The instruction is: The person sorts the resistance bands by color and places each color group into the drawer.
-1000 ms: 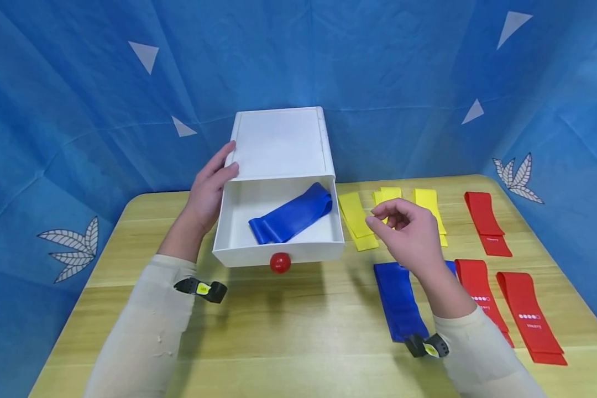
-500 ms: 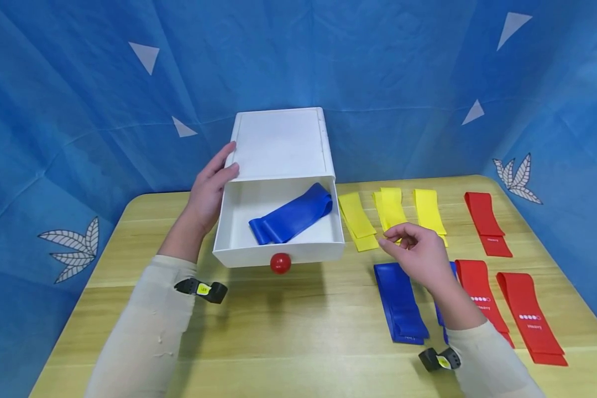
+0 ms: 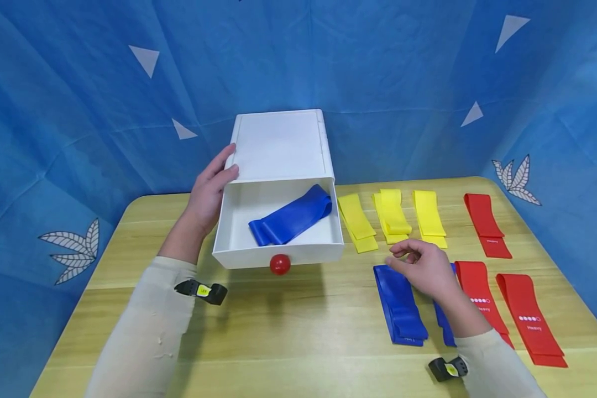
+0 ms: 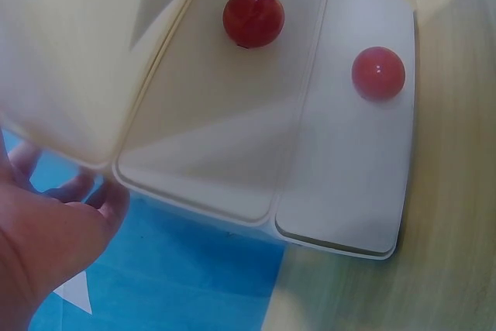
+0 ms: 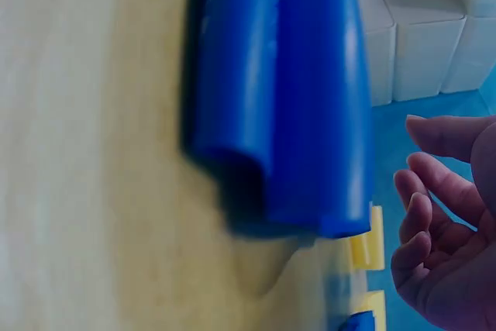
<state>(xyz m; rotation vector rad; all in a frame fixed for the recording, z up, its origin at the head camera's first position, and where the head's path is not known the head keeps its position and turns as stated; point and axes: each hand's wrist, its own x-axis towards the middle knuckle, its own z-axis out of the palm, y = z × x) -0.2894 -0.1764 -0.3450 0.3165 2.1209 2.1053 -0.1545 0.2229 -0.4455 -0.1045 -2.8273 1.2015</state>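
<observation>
A white drawer unit (image 3: 281, 145) stands at the back of the table, its top drawer (image 3: 234, 221) pulled out. Inside lies a folded blue resistance band (image 3: 293, 216). My left hand (image 3: 208, 190) rests against the unit's left side, fingertips at the upper edge. With thumb and fingers apart and loosely bent, my right hand (image 3: 425, 266) holds nothing. It hovers over the folded blue bands on the right, near one blue band (image 3: 400, 304). A second blue band (image 3: 444, 323) is partly hidden under the right hand and forearm.
Folded yellow bands (image 3: 391, 214) lie in a row right of the unit. Several red bands (image 3: 529, 318) lie farther right. A red knob (image 3: 280, 264) sticks out from the open drawer; two lower drawers with red knobs (image 4: 253, 18) are closed. A blue curtain (image 3: 403, 83) hangs behind.
My right hand has moved toward me and slightly right, from beside the yellow bands to over the blue ones. My left hand and the drawer unit stay put.
</observation>
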